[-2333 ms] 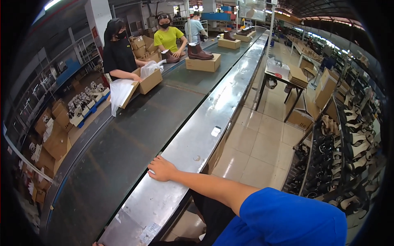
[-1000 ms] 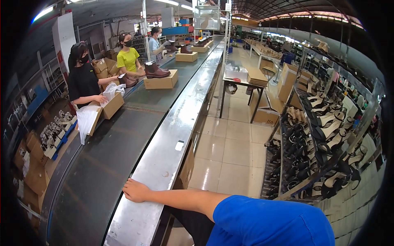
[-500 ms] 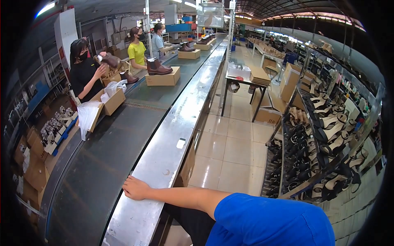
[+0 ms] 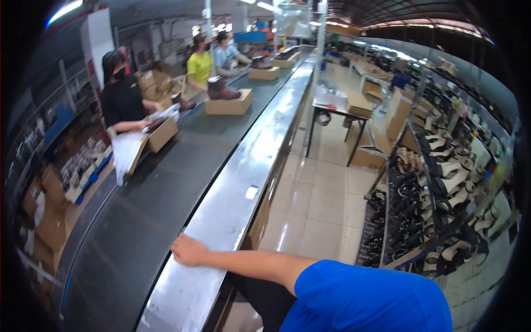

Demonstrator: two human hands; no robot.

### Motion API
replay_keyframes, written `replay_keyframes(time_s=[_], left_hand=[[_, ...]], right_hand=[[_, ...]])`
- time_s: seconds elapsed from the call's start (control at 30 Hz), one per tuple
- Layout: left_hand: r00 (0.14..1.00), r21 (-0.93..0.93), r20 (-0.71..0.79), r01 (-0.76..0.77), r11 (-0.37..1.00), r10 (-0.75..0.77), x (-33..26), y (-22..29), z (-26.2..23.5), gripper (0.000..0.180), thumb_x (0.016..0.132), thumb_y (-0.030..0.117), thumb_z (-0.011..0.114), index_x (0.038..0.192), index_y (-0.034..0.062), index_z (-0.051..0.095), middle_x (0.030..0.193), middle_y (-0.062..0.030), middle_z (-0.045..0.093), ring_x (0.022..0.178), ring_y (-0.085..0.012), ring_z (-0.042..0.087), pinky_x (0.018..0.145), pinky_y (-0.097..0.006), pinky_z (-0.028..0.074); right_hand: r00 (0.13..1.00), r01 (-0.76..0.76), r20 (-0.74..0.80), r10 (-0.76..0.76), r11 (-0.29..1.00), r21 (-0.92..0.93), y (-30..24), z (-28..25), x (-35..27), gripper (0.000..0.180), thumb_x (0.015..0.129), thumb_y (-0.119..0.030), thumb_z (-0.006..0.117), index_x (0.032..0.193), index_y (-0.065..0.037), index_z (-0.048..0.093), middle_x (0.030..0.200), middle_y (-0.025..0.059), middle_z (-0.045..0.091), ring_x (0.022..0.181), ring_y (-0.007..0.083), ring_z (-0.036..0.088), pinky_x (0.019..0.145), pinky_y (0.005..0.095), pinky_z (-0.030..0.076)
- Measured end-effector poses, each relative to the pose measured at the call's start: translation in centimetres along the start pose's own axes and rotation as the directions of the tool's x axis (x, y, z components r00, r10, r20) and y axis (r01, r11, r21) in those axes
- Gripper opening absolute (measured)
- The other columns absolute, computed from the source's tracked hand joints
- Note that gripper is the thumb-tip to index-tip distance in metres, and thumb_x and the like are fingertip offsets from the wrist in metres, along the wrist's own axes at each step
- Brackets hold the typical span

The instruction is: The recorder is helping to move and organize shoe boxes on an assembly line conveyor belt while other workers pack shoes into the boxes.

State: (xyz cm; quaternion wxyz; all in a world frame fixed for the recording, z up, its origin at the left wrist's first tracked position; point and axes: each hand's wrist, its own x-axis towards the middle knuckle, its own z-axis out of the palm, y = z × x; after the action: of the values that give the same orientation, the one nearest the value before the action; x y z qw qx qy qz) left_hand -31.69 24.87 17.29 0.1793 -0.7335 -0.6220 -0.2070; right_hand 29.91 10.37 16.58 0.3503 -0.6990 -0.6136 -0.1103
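The right hand lies on the metal ledge, its fingers bent at the ledge's left edge; whether they clasp that edge or just rest there, I cannot tell. Its forearm crosses the ledge from the right, out of a blue sleeve. Farther up the ledge lies a small white rectangle. Directly left of the ledge runs the dark conveyor belt, bearing a closed carton topped with brown boots. Across the belt from the ledge, a co-worker in black handles things at an open box. Right of the ledge stand a dark-legged table and, nearer, a rack of sandals.
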Motion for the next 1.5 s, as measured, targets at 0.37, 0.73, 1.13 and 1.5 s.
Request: replay_keyframes(time_s=[0.37,0.73,1.13,1.5], left_hand=[[0.991,-0.172,0.07,0.121,0.978,-0.11,0.3,-3.5,1.8,0.04,0.106,0.021,0.058,0.135,-0.0011,0.074,0.145,-0.0227,0.07,0.137,-0.0432,0.063,0.118,-0.055,0.047],[0.987,-0.11,0.061,0.155,0.982,-0.149,0.0,-2.5,2.8,0.037,0.108,0.021,0.057,0.137,0.0051,0.074,0.149,-0.0161,0.07,0.144,-0.0399,0.059,0.122,-0.053,0.043],[0.985,-0.154,0.061,0.169,0.974,-0.161,-0.3,-2.2,2.4,0.039,0.106,0.022,0.061,0.14,0.0064,0.072,0.152,-0.0163,0.068,0.15,-0.0421,0.053,0.128,-0.053,0.037],[0.98,-0.121,0.028,0.198,0.973,-0.196,-0.9,-2.5,2.5,0.036,0.106,0.02,0.06,0.137,0.0058,0.073,0.151,-0.0153,0.069,0.15,-0.0414,0.053,0.128,-0.054,0.037]], right_hand=[[0.995,-0.024,0.103,0.02,0.999,0.04,-0.8,-0.4,0.7,0.024,0.1,-0.022,0.06,0.097,-0.003,0.073,0.102,0.0173,0.073,0.11,0.0356,0.067,0.112,0.0487,0.047],[0.996,-0.022,0.088,0.021,1.0,0.002,-0.3,-0.8,0.5,0.022,0.1,-0.021,0.064,0.098,-0.003,0.076,0.103,0.014,0.075,0.11,0.0315,0.067,0.109,0.044,0.047],[0.996,-0.008,0.087,0.005,0.999,0.031,-0.8,-1.1,0.9,0.021,0.1,-0.018,0.063,0.099,-0.001,0.076,0.105,0.0143,0.075,0.11,0.0328,0.067,0.108,0.0442,0.048],[0.995,0.002,0.1,-0.003,1.0,0.011,-1.4,-1.2,1.0,0.02,0.099,-0.018,0.064,0.097,-0.002,0.076,0.102,0.0135,0.076,0.109,0.0326,0.067,0.107,0.0439,0.049]])
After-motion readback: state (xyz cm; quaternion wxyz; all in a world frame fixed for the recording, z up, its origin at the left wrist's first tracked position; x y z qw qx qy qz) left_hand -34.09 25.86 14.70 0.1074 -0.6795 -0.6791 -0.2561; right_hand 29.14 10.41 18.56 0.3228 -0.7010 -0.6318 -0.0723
